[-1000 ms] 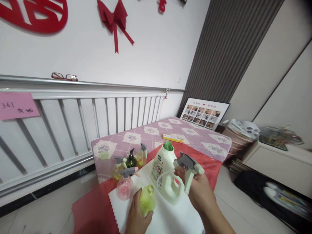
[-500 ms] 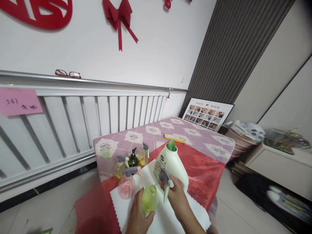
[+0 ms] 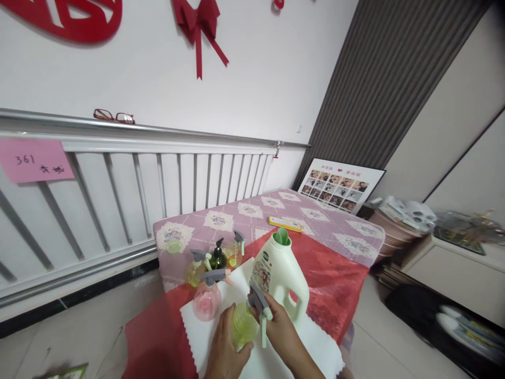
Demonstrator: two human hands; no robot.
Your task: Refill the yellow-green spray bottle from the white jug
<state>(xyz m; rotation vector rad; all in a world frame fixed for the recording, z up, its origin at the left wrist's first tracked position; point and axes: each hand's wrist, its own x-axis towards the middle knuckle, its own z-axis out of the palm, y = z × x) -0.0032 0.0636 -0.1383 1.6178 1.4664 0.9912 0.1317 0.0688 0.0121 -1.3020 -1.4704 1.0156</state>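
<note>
My left hand [image 3: 226,345] is wrapped round a small yellow-green spray bottle [image 3: 241,325] standing on a white cloth [image 3: 205,337]. My right hand [image 3: 278,331] grips a grey and pale green trigger spray head [image 3: 258,308] and holds it on the bottle's neck. Just behind stands a large white detergent jug [image 3: 281,273] with an open green spout.
A pink spray bottle [image 3: 208,297] stands left of my hands, with several small bottles [image 3: 216,255] behind it. A red cloth [image 3: 335,284] covers part of the floral table [image 3: 244,216], where a yellow case [image 3: 284,223] lies. A radiator rail runs at the left; a cabinet with clutter at the right.
My right hand has carried the spray head from up beside the jug down and left onto the yellow-green bottle's neck. My left hand has kept hold of the bottle.
</note>
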